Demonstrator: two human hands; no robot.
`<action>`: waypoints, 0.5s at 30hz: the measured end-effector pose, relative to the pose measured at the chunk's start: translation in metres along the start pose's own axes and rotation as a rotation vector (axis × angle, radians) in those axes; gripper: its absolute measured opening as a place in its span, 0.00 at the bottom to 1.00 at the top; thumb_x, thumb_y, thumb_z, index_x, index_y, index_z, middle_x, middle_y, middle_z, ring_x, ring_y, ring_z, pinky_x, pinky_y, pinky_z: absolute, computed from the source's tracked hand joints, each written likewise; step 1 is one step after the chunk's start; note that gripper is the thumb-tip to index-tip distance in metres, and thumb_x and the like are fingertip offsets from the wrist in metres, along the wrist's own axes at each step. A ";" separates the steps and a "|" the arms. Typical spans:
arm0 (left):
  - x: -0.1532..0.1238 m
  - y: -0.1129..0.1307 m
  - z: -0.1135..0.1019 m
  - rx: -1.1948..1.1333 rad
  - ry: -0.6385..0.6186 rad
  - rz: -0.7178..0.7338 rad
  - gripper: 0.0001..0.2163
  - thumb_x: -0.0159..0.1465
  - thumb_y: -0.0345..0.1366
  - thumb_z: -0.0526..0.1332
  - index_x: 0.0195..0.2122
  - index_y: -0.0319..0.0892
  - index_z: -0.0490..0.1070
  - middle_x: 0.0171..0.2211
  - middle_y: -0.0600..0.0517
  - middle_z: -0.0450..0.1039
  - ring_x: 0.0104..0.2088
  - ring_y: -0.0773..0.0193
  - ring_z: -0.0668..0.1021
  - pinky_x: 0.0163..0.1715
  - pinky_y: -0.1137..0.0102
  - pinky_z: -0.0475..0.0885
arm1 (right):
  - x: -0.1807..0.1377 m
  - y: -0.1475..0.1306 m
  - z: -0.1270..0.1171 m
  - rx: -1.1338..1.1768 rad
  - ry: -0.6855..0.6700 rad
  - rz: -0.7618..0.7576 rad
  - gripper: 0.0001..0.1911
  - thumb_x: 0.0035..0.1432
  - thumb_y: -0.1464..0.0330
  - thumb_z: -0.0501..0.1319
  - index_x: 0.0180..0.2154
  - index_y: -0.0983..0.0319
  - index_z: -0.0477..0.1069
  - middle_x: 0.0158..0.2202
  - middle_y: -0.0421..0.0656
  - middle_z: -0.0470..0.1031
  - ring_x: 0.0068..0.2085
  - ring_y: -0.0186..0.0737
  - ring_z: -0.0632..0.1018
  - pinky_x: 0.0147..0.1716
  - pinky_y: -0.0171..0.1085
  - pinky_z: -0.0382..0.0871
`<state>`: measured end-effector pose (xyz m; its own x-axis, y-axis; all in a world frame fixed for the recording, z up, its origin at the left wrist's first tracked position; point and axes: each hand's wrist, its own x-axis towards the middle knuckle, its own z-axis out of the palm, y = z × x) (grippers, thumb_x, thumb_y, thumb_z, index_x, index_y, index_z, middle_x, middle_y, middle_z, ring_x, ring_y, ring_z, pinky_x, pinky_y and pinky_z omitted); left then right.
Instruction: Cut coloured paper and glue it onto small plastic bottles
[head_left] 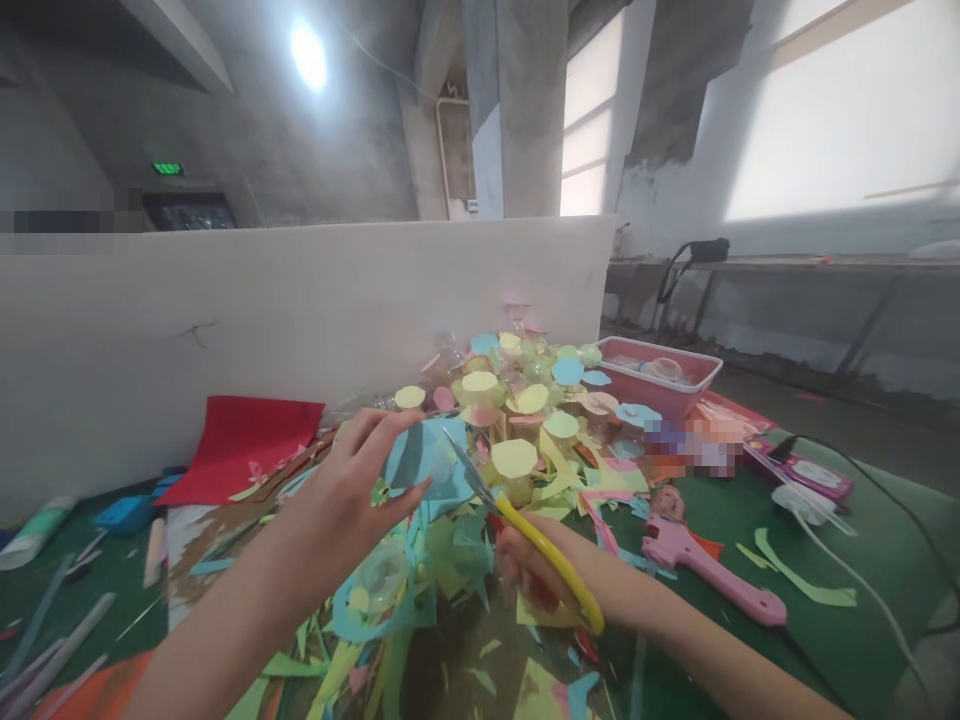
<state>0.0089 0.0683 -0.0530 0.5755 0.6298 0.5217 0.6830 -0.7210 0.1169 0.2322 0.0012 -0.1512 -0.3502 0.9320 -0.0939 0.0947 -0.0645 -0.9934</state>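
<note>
My left hand (367, 475) pinches a sheet of light blue paper (442, 465) between thumb and fingers, above the heap of scraps. In my right hand (525, 565) is a pair of scissors (551, 560) with yellow handles, its blades pointing up and to the left. The blade tips lie at the blue paper's upper right part; whether they are cutting it I cannot tell. Just beyond stand several clear plastic cups topped with round paper pieces in yellow, blue and pink, such as a yellow paper disc (514, 458). Paper offcuts (457, 555) lie beneath both hands.
A pink hot glue gun (712, 575) with a cord rests on the green table (817, 640) at right. Behind it is a pink basket (679, 395) holding clear plastic pieces. Red sheet (240, 445) and a blue object (126, 515) lie left. A white board (300, 300) rises behind.
</note>
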 end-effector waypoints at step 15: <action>0.005 -0.013 0.029 -0.279 0.093 -0.105 0.27 0.63 0.43 0.61 0.61 0.51 0.53 0.59 0.47 0.64 0.59 0.53 0.69 0.57 0.57 0.67 | 0.014 0.012 0.007 0.216 0.087 0.068 0.36 0.47 0.32 0.51 0.29 0.60 0.61 0.17 0.31 0.60 0.13 0.26 0.61 0.10 0.29 0.51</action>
<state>0.0165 0.0893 -0.0765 0.4559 0.6849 0.5684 0.5792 -0.7132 0.3949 0.2214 0.0112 -0.1651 -0.2676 0.9494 -0.1643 -0.0895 -0.1943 -0.9768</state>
